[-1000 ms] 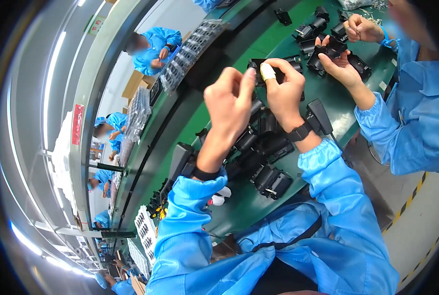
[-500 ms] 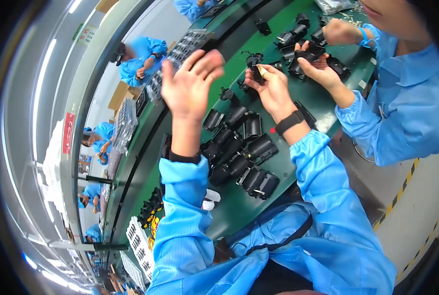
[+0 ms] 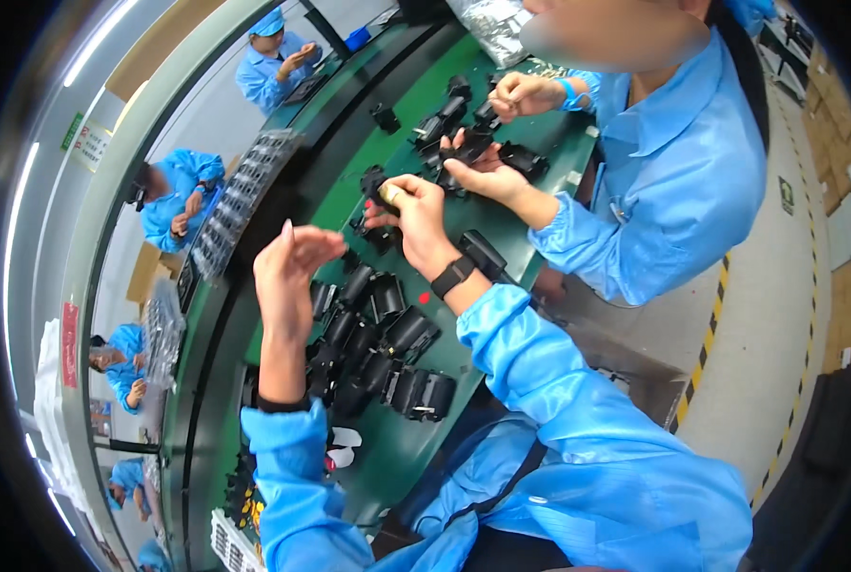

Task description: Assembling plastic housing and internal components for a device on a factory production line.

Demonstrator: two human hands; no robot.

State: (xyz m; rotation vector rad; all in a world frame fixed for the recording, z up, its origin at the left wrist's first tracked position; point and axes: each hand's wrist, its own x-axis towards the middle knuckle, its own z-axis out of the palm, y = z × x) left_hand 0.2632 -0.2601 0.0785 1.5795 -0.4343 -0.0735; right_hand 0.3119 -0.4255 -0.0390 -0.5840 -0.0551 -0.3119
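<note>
My right hand [image 3: 416, 221] holds up a small black plastic part [image 3: 373, 179], gripped between thumb and fingers, with a yellowish patch showing at the thumb. My left hand [image 3: 290, 278] is raised empty over the bench, fingers stretched out and pointing toward the right hand. Below both hands lies a cluster of black plastic housings [image 3: 409, 334], several of them curved like half cylinders. The nearest pair of housings [image 3: 420, 393] sits by the bench's front edge. Another black housing [image 3: 483, 254] rests to the right, under my right forearm.
A co-worker [image 3: 654, 181] at the right holds a black part [image 3: 467, 149] in one hand above more housings. Clear plastic trays [image 3: 244, 205] line the far side of the green bench [image 3: 402, 458]. At the lower left stands a white tray [image 3: 233, 545].
The view has swung to the right, so the scene sits further left. My left hand has turned, its fingers now pointing sideways; my right hand still holds the black part.
</note>
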